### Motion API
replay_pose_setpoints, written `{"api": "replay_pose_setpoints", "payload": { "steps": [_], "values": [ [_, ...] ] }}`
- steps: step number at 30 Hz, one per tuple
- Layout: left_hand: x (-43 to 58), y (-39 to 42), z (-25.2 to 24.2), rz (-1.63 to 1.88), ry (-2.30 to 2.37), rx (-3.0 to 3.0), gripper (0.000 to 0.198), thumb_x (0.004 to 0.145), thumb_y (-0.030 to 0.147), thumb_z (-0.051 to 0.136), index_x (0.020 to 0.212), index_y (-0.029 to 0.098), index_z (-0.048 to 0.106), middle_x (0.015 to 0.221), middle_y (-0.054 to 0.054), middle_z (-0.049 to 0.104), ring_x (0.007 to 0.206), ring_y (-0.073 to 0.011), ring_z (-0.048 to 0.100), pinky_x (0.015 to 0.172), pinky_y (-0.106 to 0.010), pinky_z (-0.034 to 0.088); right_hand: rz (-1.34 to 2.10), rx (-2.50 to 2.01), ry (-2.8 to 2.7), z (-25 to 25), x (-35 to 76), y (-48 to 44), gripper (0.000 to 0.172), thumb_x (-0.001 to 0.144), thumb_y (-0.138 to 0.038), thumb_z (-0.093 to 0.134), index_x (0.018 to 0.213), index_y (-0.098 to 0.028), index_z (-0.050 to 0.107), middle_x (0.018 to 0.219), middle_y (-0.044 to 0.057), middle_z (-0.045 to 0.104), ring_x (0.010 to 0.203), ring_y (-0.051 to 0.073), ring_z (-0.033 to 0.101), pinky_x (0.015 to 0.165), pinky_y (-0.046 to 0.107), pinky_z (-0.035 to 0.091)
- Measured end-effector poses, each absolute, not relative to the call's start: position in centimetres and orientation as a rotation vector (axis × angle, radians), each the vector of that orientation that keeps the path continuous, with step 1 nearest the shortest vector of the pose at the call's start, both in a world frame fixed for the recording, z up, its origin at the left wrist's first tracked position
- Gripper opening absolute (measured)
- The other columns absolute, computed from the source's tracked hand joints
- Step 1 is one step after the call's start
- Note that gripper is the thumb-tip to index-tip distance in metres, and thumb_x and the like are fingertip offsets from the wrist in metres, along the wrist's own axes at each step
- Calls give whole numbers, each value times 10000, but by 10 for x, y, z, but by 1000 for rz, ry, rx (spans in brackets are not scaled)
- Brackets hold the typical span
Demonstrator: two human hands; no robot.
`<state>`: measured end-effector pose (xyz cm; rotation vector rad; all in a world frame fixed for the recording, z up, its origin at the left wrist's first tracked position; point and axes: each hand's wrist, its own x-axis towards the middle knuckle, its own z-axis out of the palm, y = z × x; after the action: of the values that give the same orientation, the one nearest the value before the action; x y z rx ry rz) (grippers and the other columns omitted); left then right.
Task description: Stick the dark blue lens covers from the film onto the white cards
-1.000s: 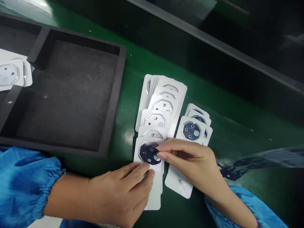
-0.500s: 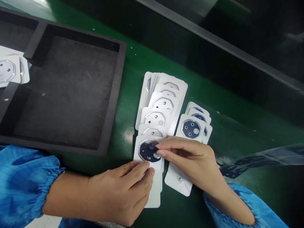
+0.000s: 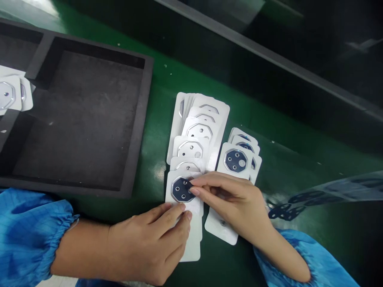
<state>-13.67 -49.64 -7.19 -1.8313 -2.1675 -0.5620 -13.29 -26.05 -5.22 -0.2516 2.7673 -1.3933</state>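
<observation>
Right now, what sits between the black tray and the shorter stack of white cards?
In the head view, a longer row of white cards lies there, with green tabletop showing between it and the tray.

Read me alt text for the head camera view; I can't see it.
Right hand pinching the edge of a dark octagonal piece on a white plate, with the left hand touching the plate. More plates overlap nearby on a green surface beside a black tray.
</observation>
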Motion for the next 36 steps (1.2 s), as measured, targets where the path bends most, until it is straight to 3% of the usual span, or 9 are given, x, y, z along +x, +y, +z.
{"api": "replay_pose_setpoints", "payload": {
  "steps": [4,7,9,14,19,25,30,34,36],
  "values": [
    [-135,-495,-73,-588,-2171,-1771,281,951,266,647,1136,85,756,1201,-122,734,1162,-315,678,983,-386,575,-561,-784,3240,-47,-123,-270,123,954,-199,687,1073,-201,720,907,70,765,789,216,680,658,347,549],
    [-135,-495,-73,-583,-2166,-1753,263,955,256,636,1120,91,758,1193,-115,740,1132,-299,697,958,-372,583,102,-651,3359,-43,-116,-277,294,954,-449,683,1057,-174,697,948,148,732,818,289,622,654,410,469],
    [-134,-495,-74,-568,-2160,-1762,263,963,252,636,1133,88,751,1207,-116,736,1147,-297,693,964,-371,582,188,-479,3399,-46,-116,-279,474,943,-618,620,1054,-159,665,1008,200,688,882,328,592,701,441,454],
    [-133,-496,-77,-575,-2143,-1773,249,962,226,643,1140,81,739,1222,-124,728,1149,-310,692,959,-394,596,-331,-373,3430,-65,-124,-279,615,909,-704,600,1087,-116,571,1011,181,583,950,324,539,823,465,458],
    [-131,-497,-78,-548,-2101,-1810,257,969,191,610,1162,65,723,1242,-149,714,1177,-346,674,945,-428,601,-297,-117,3410,-68,-128,-281,355,965,-504,646,948,-159,565,915,111,564,822,260,482,741,403,413],
    [-130,-498,-83,-516,-2025,-1797,305,986,123,492,1199,33,691,1247,-195,697,1170,-370,663,955,-470,557,-519,18,3396,-63,-120,-292,467,823,-542,796,945,-176,534,948,90,582,855,264,529,752,408,426],
    [-130,-497,-82,-589,-1927,-1847,323,980,140,503,1227,32,680,1282,-211,671,1256,-400,602,1109,-547,435,-1257,261,3057,-42,-110,-294,285,915,-405,690,986,-218,487,883,50,646,825,238,615,733,392,495],
    [-130,-497,-74,-680,-1871,-1928,336,982,164,528,1279,87,665,1374,-197,624,1388,-410,488,1190,-596,320,-1957,437,2619,-12,-117,-256,440,919,-460,691,1227,-249,457,796,-9,706,686,198,674,601,313,533],
    [-131,-496,-72,-681,-1892,-1946,321,985,194,564,1271,90,666,1378,-197,622,1394,-388,487,1205,-577,300,-1863,559,2809,-8,-125,-230,461,927,-456,689,1296,-250,506,827,8,722,706,209,692,597,320,553]
  ]
}}
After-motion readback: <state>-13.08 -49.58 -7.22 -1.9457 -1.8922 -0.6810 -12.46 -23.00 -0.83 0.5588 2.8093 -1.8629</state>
